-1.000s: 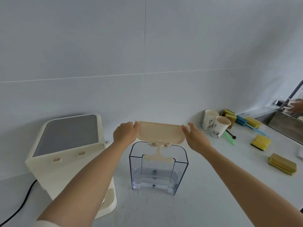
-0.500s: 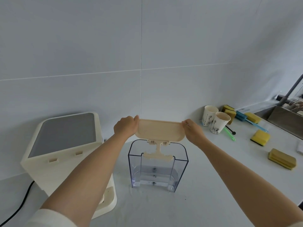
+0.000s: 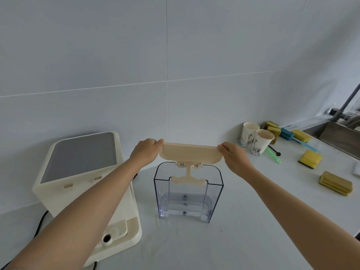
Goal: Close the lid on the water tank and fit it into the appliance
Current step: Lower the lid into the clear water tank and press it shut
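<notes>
A clear plastic water tank [image 3: 188, 193] stands upright on the white counter, its top uncovered. Above it I hold the beige lid [image 3: 191, 154], tilted up, its hinge arm reaching down to the tank's near rim. My left hand [image 3: 146, 151] grips the lid's left end. My right hand [image 3: 232, 154] grips its right end. The cream appliance [image 3: 81, 172] with a grey top panel stands to the left of the tank, and its base with a round socket [image 3: 106, 238] shows under my left forearm.
Two paper cups [image 3: 257, 140] stand at the back right. Beyond them lie yellow sponges [image 3: 309, 158], a blue brush [image 3: 298, 138] and a green stick. A steel sink [image 3: 344, 135] sits at the far right. A black cable [image 3: 41, 223] runs from the appliance. A tiled wall is behind.
The lid has stayed tilted up above the tank with both hands on its ends. The view has shifted slightly. The hand at the sink has gone from view.
</notes>
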The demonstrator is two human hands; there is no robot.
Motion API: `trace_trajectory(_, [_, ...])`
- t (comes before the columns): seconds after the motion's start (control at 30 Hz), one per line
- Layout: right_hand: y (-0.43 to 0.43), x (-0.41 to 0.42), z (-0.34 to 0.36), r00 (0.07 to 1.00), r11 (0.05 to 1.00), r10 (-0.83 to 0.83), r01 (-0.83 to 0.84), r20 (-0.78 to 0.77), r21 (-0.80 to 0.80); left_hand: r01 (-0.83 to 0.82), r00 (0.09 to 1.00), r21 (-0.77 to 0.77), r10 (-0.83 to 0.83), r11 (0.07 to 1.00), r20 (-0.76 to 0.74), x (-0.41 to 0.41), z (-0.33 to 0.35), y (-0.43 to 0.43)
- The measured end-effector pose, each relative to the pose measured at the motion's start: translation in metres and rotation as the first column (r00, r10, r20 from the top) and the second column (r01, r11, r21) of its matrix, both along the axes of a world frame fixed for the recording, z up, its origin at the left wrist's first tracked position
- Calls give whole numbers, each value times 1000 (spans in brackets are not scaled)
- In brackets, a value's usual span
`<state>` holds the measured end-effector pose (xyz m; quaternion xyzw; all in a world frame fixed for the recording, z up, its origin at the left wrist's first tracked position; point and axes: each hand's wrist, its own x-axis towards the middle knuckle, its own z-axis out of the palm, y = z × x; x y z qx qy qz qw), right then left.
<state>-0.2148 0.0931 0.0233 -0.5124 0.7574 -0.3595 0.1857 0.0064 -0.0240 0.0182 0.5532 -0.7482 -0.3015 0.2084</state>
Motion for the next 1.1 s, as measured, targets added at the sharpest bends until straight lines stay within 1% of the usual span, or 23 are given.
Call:
trace_trajectory(0.1, [11, 2, -1, 998, 999, 36, -37, -49, -7, 46, 999, 13, -46, 999, -16, 11, -1, 14])
trace_trajectory(0.23, [25, 5, -6, 976, 994, 99, -106, -194, -26, 75, 997, 37, -75, 997, 6, 22, -9, 30])
trace_trajectory(0.33, [35, 6, -13, 951, 987, 149, -160, -270, -18, 83, 996, 39, -84, 996, 23, 27, -19, 35])
trace_trajectory(0.53, [51, 8, -23, 896, 972, 230, -234, -380, 38, 102, 988, 1, -102, 995, 114, 32, -33, 47])
trace_trajectory(0.67, [56, 9, -27, 839, 961, 268, -265, -474, 76, 107, 985, 28, -110, 994, 135, 33, -38, 51])
trace_trajectory(0.83, [59, 8, -33, 751, 952, 291, -290, -593, 100, 111, 975, 10, -111, 994, 190, 34, -40, 55])
trace_trajectory(0.97, [58, 10, -37, 732, 953, 287, -281, -618, 109, 106, 980, 52, -113, 993, 161, 35, -45, 55])
trace_trajectory(1.1, [56, 12, -38, 768, 963, 270, -219, -581, 158, 109, 981, 121, -126, 987, 147, 35, -46, 53])
